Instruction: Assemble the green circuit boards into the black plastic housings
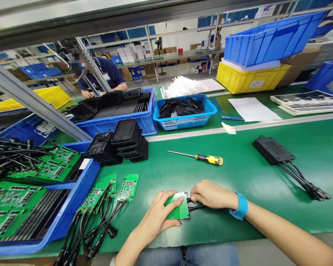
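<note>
Near the front edge of the bench, a green circuit board (181, 211) lies in a black plastic housing half, whose dark rim shows along its right side. My left hand (162, 212) grips the board from the left, thumb on the near side and fingers over the top. At the board's right edge, my right hand (208, 195), with a blue wristband (241, 206), pinches a black cable (197, 207) where the cables leave the housing; the fingertips are partly hidden. A screwdriver (209, 159) with a yellow and black handle rests beyond both hands.
Loose boards with cables (129, 186) lie at left beside a blue bin (83, 184) of boards. Black housings (130, 142) are stacked behind. A blue basket (184, 120) holds black parts. Closed black units with cables (277, 149) lie right. A co-worker (108, 74) sits opposite.
</note>
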Available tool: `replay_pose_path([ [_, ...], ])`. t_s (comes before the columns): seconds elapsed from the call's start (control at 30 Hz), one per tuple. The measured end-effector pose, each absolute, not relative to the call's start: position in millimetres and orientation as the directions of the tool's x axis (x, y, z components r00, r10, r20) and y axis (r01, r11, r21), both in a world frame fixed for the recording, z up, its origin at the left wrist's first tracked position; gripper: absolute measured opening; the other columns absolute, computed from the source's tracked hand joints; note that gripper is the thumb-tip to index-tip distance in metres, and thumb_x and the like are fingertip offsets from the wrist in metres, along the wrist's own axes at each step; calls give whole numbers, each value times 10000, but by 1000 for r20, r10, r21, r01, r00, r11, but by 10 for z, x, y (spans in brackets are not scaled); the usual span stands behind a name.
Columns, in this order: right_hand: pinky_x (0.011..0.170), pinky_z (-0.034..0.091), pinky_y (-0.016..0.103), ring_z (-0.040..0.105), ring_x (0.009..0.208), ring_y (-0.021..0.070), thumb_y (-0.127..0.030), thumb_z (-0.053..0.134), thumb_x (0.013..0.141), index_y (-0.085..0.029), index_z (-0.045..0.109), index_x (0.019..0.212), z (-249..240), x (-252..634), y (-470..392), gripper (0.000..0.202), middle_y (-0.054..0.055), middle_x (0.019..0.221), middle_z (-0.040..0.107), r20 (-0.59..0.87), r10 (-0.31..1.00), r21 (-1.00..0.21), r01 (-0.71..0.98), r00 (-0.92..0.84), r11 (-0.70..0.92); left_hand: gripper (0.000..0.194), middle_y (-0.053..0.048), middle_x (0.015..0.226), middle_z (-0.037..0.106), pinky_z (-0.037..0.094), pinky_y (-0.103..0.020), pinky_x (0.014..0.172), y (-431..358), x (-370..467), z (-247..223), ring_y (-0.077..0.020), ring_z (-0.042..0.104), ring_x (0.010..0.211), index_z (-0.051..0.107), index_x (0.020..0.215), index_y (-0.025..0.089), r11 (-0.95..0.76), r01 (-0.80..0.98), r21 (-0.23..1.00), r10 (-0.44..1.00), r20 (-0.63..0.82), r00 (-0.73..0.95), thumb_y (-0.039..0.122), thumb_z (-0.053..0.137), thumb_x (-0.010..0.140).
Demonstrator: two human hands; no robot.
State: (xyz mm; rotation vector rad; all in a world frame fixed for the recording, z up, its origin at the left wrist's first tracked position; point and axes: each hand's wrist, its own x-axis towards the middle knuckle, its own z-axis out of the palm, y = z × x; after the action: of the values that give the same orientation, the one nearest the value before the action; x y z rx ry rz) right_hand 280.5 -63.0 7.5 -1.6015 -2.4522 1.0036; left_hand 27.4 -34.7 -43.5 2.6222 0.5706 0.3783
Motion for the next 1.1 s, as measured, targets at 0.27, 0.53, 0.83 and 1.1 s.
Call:
replay_pose_path([
  [0.27,596,377,211,614,645,127,-135,539,892,-165,705,823,61,2879,-590,182,-4,684,679,-317,833,-603,774,-454,193,672,-142,1329,477,486,-495,942,-362,289,-400,-297,499,1160,412,1375,274,-830,344,440,448,157,880,438,687,784],
  [0.53,559,388,289,638,685,194,-68,554,878,-163,630,853,-192,2566,-1024,124,47,805,661,-30,911,-75,910,-412,409,681,-153,1311,509,499,-504,918,-372,316,-417,-310,515,1143,455,1340,241,-849,360,386,450,174,876,439,727,748],
  [0.83,546,378,334,590,713,225,-68,573,841,-99,650,947,-211,2574,-960,135,96,812,648,25,791,15,791,-611,611,667,-152,1341,502,492,-498,932,-368,322,-384,-304,512,1156,452,1356,253,-849,357,389,445,165,880,456,701,771],
  [1.1,655,354,322,498,736,175,-201,399,1002,-164,629,931,-347,2667,-1274,244,42,804,600,395,822,-185,841,-410,508,726,-138,1444,432,496,-501,932,-380,317,-412,-295,507,1156,403,1406,299,-841,385,380,471,163,867,417,722,764],
])
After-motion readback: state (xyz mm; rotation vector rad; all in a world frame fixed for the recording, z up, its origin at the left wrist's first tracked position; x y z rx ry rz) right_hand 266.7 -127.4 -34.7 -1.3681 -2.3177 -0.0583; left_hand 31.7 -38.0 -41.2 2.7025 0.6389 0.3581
